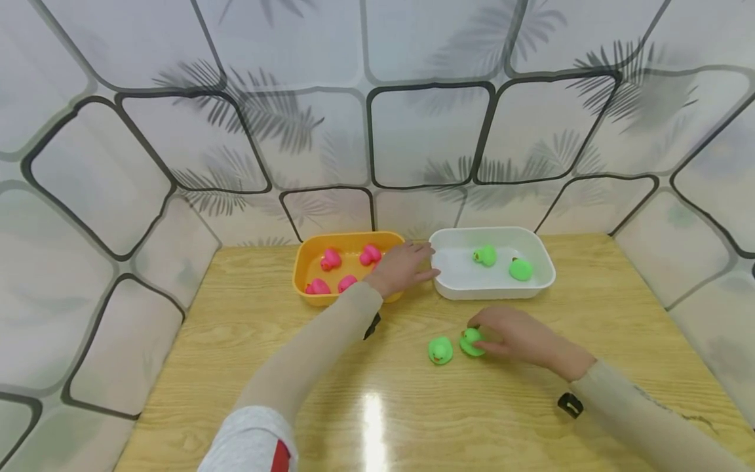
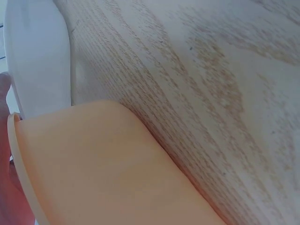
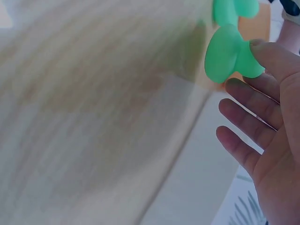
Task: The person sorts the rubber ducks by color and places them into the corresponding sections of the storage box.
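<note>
My right hand (image 1: 514, 334) pinches a green rubber duck (image 1: 470, 342) between thumb and fingers, low over the table. In the right wrist view the thumb lies on the green duck (image 3: 225, 55) while the other fingers spread apart. Just left of it sits a second green duck (image 1: 440, 351). My left hand (image 1: 404, 267) reaches across the right end of the orange tub (image 1: 299, 269), its extended fingers at the left rim of the white tub (image 1: 492, 294). Two more green ducks, one upright (image 1: 485, 255) and one tipped (image 1: 521, 269), are in the white tub.
Several pink ducks (image 1: 318, 286) lie in the orange tub, partly hidden by the left forearm. Both tubs stand side by side at the back of the wooden table (image 1: 236, 367), close to a patterned wall covering (image 1: 430, 137).
</note>
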The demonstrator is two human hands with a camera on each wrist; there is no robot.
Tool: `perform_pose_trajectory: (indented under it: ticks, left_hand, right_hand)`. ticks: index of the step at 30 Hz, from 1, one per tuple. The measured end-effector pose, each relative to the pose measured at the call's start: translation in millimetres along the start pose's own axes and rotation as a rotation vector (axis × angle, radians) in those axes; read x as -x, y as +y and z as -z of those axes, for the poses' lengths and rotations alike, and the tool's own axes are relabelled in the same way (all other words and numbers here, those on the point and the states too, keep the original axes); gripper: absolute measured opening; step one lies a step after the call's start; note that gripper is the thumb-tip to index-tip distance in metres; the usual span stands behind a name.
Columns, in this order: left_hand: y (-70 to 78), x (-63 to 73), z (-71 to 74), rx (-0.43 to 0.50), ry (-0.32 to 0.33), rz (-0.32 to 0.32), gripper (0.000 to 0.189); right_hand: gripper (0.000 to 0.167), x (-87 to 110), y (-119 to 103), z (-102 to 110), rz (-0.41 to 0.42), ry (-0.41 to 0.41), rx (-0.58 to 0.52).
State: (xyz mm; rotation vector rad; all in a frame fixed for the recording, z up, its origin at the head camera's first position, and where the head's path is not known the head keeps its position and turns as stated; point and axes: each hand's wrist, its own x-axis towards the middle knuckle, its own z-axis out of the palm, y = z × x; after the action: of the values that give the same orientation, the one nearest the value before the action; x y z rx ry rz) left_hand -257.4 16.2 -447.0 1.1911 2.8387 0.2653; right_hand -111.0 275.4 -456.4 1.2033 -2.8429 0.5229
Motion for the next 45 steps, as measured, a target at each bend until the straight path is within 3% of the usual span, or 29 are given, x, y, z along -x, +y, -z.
perform_pose_trajectory:
  ticks: [6, 19, 39, 45]
  left_hand:
    - [-0.4, -0.7, 0.9, 0.001, 0.003, 0.008, 0.061]
    - [1.2, 0.6, 5.2, 0.015, -0.001, 0.009, 0.061]
    - [2.9, -0.1, 4.2, 0.003, -0.038, 0.023, 0.063]
    - [2.4, -0.4, 3.3, -0.011, -0.041, 0.024, 0.064]
  right_hand:
    - [0.022, -0.8, 6.2, 20.4, -0.065, -0.007, -0.005]
    - [0.027, -6.6, 18.8, 56.9, 0.038, 0.150, 0.095]
    - [0.023, -19.4, 37.3, 89.8, -0.064, 0.144, 0.112]
    - [0.025, -24.0, 44.9, 96.7, -0.051, 0.160, 0.114]
